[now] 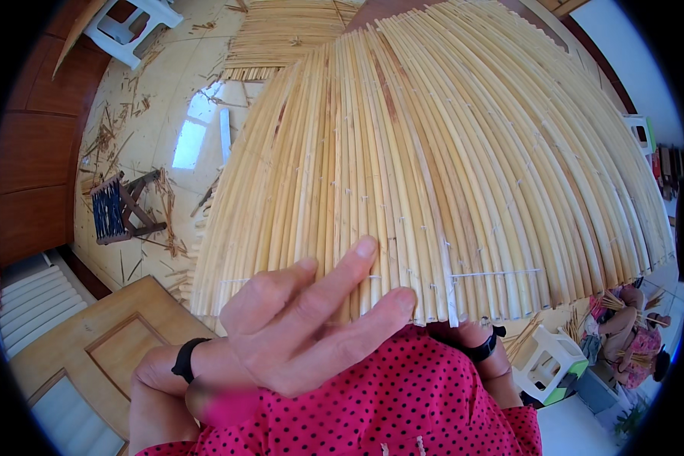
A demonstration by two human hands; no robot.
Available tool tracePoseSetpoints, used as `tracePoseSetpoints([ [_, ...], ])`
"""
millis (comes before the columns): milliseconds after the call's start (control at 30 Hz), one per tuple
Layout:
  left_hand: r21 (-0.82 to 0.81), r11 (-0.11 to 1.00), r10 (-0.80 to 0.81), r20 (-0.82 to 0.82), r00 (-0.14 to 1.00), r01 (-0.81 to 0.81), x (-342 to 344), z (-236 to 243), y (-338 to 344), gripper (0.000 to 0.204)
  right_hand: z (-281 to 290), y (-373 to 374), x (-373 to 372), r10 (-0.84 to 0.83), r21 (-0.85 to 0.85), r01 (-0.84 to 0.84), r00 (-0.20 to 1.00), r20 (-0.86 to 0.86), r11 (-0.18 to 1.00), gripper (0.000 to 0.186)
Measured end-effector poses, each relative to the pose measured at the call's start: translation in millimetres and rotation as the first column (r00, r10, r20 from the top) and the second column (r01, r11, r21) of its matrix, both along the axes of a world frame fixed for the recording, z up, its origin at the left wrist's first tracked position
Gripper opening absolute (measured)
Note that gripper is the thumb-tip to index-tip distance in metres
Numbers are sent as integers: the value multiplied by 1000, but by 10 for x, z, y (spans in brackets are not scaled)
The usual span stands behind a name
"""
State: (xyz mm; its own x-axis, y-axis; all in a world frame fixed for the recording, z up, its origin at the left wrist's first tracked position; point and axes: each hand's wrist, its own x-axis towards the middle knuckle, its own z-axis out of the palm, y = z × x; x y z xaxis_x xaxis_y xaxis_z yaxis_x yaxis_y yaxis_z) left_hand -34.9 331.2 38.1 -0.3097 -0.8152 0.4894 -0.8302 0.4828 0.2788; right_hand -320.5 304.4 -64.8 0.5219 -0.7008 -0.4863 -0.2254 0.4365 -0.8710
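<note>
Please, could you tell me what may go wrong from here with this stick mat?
The thin white thread crossing the stick mat near its close edge might snag on the left hand if that slides across it. Also, the stick scraps scattered on the floor could make someone slip.

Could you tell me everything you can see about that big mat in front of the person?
The mat is broad and pale straw-yellow, made of slender, reed-like stalks laid side by side. A few show reddish-brown streaks. Small white stitches dot it, and a white thread crosses some stalks near the near edge, whose ends are uneven. It stretches away from the person's waist. The left hand rests fingers on its near part; the right hand is mostly hidden beneath it.
</note>
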Motion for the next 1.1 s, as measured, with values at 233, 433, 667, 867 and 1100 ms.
tracePoseSetpoints([
  [233,31,999,-9,18,1000,8,3,23,8,29,-59,-6,34,-31,15,31,999,17,999,44],
  [433,19,1000,-1,-1,1000,2,-30,-5,23,28,-120,-18,62,-49,25,49,998,31,999,43],
  [667,25,1000,-4,9,1000,3,-34,1,20,27,-133,-16,62,-72,35,71,997,26,997,43],
  [867,15,1000,9,35,999,-9,-39,-6,32,27,-151,-23,78,-78,43,77,997,27,996,42],
  [1100,-7,999,32,32,999,-31,-55,-18,37,23,-201,-38,104,-71,47,69,997,37,997,41],
])
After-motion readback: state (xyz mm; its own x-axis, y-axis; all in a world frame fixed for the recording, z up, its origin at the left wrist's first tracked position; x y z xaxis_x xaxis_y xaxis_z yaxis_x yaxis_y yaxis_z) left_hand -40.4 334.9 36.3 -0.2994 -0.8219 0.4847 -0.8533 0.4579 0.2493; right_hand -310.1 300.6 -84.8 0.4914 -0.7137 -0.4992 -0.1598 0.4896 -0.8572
